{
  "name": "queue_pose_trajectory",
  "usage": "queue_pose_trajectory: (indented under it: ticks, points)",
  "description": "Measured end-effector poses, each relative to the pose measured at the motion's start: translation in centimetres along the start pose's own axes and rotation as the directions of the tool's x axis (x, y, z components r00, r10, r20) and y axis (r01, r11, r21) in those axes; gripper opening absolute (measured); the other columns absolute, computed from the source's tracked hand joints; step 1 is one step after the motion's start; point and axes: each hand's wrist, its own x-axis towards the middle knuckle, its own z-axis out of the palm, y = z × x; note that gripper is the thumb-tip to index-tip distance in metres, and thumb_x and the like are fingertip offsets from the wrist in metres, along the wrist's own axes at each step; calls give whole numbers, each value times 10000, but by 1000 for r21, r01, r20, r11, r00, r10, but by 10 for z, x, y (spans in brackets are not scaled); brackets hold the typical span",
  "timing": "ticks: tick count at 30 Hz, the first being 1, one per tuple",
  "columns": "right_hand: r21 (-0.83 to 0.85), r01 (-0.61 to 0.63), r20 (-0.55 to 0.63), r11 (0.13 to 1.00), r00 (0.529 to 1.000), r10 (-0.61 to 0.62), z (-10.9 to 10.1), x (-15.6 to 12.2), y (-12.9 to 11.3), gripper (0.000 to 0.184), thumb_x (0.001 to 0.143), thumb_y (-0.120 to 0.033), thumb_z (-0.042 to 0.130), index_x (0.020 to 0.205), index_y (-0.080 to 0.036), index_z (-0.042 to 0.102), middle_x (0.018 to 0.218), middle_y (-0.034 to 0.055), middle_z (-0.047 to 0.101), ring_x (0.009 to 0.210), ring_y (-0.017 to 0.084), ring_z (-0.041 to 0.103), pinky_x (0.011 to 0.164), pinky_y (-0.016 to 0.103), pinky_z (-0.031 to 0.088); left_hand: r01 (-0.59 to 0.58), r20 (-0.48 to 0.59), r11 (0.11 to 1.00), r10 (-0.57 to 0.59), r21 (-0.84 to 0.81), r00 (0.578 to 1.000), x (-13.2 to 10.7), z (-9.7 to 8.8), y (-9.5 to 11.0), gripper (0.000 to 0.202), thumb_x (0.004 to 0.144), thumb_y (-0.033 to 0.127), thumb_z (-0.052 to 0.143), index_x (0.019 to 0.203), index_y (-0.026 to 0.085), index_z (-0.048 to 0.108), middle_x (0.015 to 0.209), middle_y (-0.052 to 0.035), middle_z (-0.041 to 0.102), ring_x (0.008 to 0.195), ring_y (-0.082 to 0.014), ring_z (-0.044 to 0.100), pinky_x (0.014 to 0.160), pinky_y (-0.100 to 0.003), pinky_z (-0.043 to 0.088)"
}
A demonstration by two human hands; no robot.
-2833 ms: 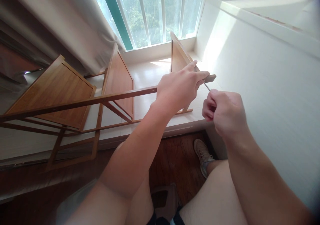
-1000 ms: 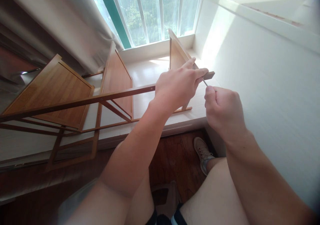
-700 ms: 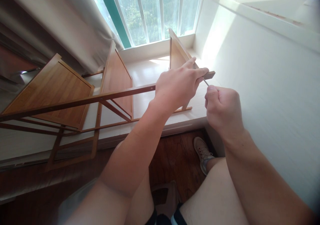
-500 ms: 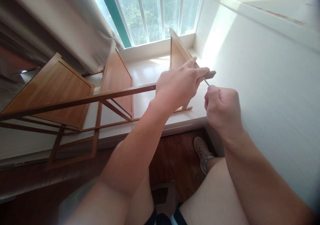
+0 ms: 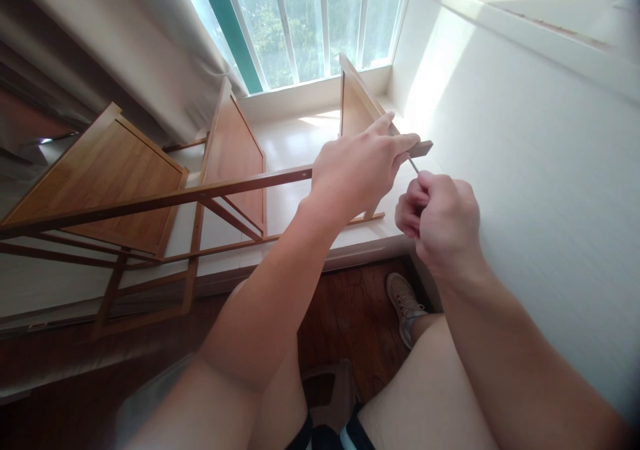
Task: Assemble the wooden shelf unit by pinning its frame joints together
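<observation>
My left hand (image 5: 357, 163) is closed over the long wooden rail of a brown wooden shelf frame (image 5: 250, 183), near its right end. Its fingers lie across the rail and along the edge of the right-hand shelf panel (image 5: 355, 103). Close by on the right, my right hand (image 5: 443, 220) is curled round a tool that looks like a screwdriver (image 5: 414, 165). Only the thin metal shaft shows; the fist hides its handle. The shaft points up to the rail beneath my left fingertips, which cover its tip.
Two more wooden panels (image 5: 235, 160) stand in the frame to the left. The frame lies on a white window ledge (image 5: 295, 140). A white wall (image 5: 540, 170) rises close on the right. A curtain (image 5: 150, 43) hangs at the left, and a stool (image 5: 335, 390) stands between my legs.
My right hand has turned about the shaft, its fingers now looser and showing further to the left. My left hand and the shelf frame hold still.
</observation>
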Motion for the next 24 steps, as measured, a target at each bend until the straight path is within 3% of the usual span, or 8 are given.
queue_pose_trajectory:
  ticks: [2,4,10,17,21,24]
  points:
    - [115,-47,38,992,998,43,2,-1,-2,396,872,-271,471,524,-258,283,430,-69,225,355,102,227,346,273,191,-7,-11,1000,7,17,1000,0,0,0,397,1028,370,323,1244,442,648,1528,27,467,920,-244,648,655,-391,393]
    - [123,-41,42,992,998,36,2,-1,-3,396,875,-264,472,524,-257,289,435,-68,230,360,102,227,349,273,196,-12,-22,999,13,34,1000,0,1,-1,394,1026,361,332,1247,449,646,1521,33,476,907,-238,648,638,-385,386]
    - [-211,85,-2,974,996,-87,-4,-2,7,433,946,-332,464,538,-258,339,436,-27,364,388,133,347,393,303,262,-22,-29,999,24,42,999,0,1,-1,386,1023,342,349,1244,436,652,1514,36,486,887,-230,650,630,-373,378]
    - [-619,229,18,752,961,-277,-15,3,10,495,1012,-382,379,538,-240,409,475,1,436,465,153,413,506,325,298,-28,-38,999,29,35,999,-1,1,-1,397,1026,336,332,1239,428,654,1510,24,490,903,-235,654,653,-374,391]
    - [-751,260,91,607,952,-294,-17,4,4,468,1013,-353,362,560,-244,405,518,22,480,511,173,441,556,341,304,-31,-30,999,32,33,999,-1,1,-2,404,1026,328,328,1251,438,645,1517,21,481,921,-232,651,670,-374,400]
    - [-794,266,121,546,950,-288,-15,3,0,451,1010,-352,350,576,-245,413,538,35,501,532,185,451,570,343,300,-30,-27,999,31,37,999,0,1,-2,407,1027,326,324,1260,447,635,1519,27,478,922,-228,647,674,-371,405]
